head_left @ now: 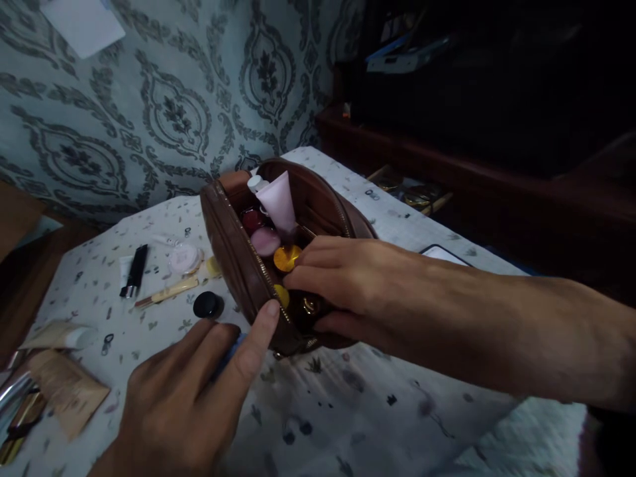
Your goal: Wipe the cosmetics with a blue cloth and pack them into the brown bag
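A brown cosmetic bag (pixel 226 232) stands unzipped on the patterned tablecloth, filled with small items. Inside are a pale pink tube (pixel 279 202), a white cap (pixel 257 183), a pink round item (pixel 265 241), a dark red one (pixel 252 218) and an orange-yellow one (pixel 287 258). My right hand (pixel 342 278) reaches into the bag with bent fingers; what they hold, if anything, is hidden. My left hand (pixel 193 384) steadies the bag's near side, its thumb pressed on the zipper rim and its fingers curled by the outer wall. Something blue (pixel 230 353), partly hidden, shows between thumb and fingers.
Left of the bag lie a black round jar (pixel 207 305), a black tube (pixel 135 270), a wooden-handled brush (pixel 169 291) and a clear round container (pixel 183 257). Beige pouches (pixel 68 391) and tubes lie at far left. A phone (pixel 444 254) lies behind my right wrist.
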Available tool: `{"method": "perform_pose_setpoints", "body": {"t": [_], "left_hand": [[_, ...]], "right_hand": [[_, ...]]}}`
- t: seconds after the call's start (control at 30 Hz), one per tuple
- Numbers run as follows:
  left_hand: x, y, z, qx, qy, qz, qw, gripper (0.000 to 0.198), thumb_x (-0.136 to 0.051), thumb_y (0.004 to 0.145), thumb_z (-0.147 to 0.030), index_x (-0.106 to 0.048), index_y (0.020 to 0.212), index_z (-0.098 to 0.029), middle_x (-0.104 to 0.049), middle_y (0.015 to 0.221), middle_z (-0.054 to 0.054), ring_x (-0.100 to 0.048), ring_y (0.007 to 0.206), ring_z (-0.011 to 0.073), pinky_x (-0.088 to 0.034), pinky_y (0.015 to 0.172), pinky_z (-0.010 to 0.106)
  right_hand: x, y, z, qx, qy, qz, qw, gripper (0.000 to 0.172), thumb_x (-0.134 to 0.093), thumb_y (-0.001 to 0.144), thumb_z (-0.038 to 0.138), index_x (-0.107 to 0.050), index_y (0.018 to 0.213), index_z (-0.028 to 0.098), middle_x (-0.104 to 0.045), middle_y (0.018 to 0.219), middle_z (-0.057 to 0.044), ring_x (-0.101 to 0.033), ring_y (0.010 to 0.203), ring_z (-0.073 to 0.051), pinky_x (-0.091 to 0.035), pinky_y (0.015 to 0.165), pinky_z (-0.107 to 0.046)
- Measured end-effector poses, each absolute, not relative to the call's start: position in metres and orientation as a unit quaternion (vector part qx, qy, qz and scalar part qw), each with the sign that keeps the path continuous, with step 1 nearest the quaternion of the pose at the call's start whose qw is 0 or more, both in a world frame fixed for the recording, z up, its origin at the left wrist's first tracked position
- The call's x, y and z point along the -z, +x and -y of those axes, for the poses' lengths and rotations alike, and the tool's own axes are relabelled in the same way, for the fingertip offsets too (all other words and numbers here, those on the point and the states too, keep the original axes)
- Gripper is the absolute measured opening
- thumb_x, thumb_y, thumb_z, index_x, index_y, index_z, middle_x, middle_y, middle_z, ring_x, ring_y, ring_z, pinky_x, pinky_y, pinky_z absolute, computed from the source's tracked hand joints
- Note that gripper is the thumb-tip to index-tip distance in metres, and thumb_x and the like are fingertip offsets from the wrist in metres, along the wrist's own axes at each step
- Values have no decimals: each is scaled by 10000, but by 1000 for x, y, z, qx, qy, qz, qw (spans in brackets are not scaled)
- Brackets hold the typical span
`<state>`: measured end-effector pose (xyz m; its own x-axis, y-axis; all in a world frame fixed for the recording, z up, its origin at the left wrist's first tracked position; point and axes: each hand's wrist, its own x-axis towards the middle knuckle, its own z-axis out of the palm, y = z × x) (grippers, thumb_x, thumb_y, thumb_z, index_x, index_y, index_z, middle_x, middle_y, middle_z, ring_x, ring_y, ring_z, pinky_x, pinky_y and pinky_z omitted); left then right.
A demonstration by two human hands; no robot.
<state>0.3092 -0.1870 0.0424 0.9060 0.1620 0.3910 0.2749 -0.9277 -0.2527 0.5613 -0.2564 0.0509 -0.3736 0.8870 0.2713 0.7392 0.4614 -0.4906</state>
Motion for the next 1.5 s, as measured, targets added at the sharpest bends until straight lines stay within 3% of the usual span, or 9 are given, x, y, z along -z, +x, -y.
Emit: {"method": "perform_pose_setpoints", "body": {"t": [0.1,0.2,0.37,0.6,0.87,0.97,1.13,1.27,1.5], "left_hand": [[-41,310,187,196,-960,106,170,611,-434,917,-68,-369,1515,-177,-644,779,18,-623,686,138,-477,568,224],[-41,310,188,205,-955,110,181,579,-452,926,-74,-394,1496,-159,-644,795,29,-615,693,148,-443,533,231],[-41,312,191,211,-951,114,194,528,-462,947,-101,-417,1471,-146,-627,769,23,-591,673,151,-414,523,242],[-42,315,192,226,-950,109,187,507,-455,934,-50,-449,1435,-126,-606,731,9,-565,625,146,-398,493,245],[-42,315,191,215,-954,109,178,480,-420,952,-70,-449,1429,-123,-605,734,10,-573,633,148,-417,499,246],[-42,315,190,218,-953,104,184,477,-423,943,-51,-453,1414,-112,-605,731,8,-575,634,147,-415,497,241],[-44,318,192,237,-948,102,184,417,-441,944,-63,-486,1357,-79,-594,719,10,-566,614,155,-385,460,247],[-44,318,192,239,-948,104,182,395,-456,940,-57,-500,1331,-96,-601,734,15,-579,633,149,-372,458,231],[-42,316,193,224,-946,131,193,402,-416,964,-109,-467,1363,-128,-638,768,17,-621,671,151,-430,482,233]], "right_hand": [[-57,558,258,-122,-521,809,242,77,-605,889,134,-674,912,159,-657,911,-49,-617,869,-170,-480,750,-290],[-65,553,255,-136,-535,815,177,134,-596,875,91,-675,787,154,-645,782,-30,-619,760,-149,-457,670,-260],[-81,547,251,-175,-535,819,113,189,-581,860,34,-672,741,150,-626,708,-10,-607,715,-139,-448,669,-257],[-80,546,249,-161,-515,826,163,166,-575,837,13,-658,788,148,-641,854,-30,-596,814,-154,-464,755,-281],[-75,543,232,-182,-520,825,127,122,-666,783,37,-650,740,149,-630,777,-16,-585,787,-161,-441,728,-278],[-75,548,234,-191,-509,829,128,123,-652,806,48,-676,748,154,-629,765,-6,-585,734,-135,-433,706,-262],[-73,551,243,-171,-511,829,149,115,-634,871,113,-705,933,178,-662,895,-34,-597,898,-173,-428,770,-277],[-77,549,249,-177,-492,843,125,178,-544,918,101,-689,842,172,-656,856,-35,-575,888,-171,-409,766,-284],[-69,552,249,-155,-468,857,150,205,-500,964,169,-667,846,175,-633,838,-41,-558,855,-171,-390,765,-301]]}}
